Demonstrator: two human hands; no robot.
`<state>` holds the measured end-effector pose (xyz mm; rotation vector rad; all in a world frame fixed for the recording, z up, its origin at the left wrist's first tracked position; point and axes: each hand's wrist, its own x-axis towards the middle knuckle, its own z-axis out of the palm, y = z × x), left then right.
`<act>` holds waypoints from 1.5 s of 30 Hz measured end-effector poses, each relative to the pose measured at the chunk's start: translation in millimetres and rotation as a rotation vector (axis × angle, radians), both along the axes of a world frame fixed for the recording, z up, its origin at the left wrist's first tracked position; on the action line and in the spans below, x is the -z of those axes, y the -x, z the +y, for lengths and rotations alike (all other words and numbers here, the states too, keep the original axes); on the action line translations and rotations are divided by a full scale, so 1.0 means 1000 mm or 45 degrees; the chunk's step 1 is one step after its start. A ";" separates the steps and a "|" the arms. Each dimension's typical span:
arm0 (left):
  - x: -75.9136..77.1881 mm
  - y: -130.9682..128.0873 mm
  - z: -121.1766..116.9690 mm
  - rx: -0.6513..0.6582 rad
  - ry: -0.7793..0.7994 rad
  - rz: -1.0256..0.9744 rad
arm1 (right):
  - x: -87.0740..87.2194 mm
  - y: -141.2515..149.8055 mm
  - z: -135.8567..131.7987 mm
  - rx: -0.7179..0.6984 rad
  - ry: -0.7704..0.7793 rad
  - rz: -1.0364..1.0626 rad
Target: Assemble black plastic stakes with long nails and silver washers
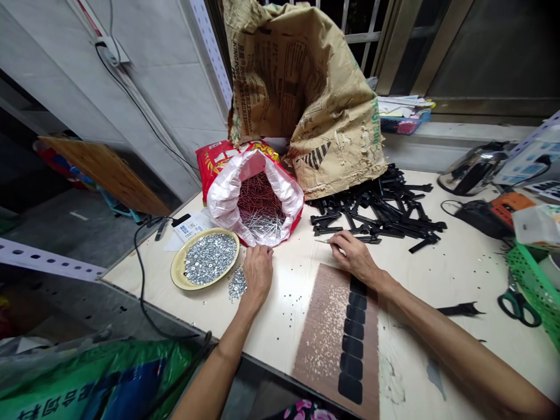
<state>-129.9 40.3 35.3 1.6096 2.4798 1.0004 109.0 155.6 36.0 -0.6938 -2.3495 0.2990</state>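
My right hand [355, 256] pinches a thin metal nail [322, 241] that points left, just in front of a heap of black plastic parts [376, 210]. My left hand [258, 271] is closed, its fingertips curled down at the front lip of a red and white bag [219, 189]; whatever they hold is hidden. Inside the bag lie many nails [261, 201], reddish at the back and silvery in front. Beside my left hand is a small pile of metal washers [237, 284]. More washers fill a yellow dish [177, 281] to its left.
A brown board [319, 326] with a column of black pads [352, 364] lies below my right hand. Behind stands a large torn paper sack [336, 134]. Scissors [520, 303], a green basket [529, 280] and a kettle [472, 166] are at the right.
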 end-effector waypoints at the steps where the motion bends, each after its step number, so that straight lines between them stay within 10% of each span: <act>1: -0.004 -0.006 -0.001 0.008 -0.064 -0.217 | -0.006 0.003 -0.008 0.005 0.057 0.110; 7: -0.028 -0.051 -0.004 0.064 -0.326 -1.449 | -0.036 0.022 -0.055 0.013 0.266 0.237; 17: -0.049 -0.075 -0.010 0.140 -0.395 -1.960 | -0.052 0.015 -0.078 0.111 0.171 0.038; 45: -0.039 -0.091 -0.007 0.154 -0.259 -1.813 | -0.034 0.008 -0.095 0.503 -0.282 -0.186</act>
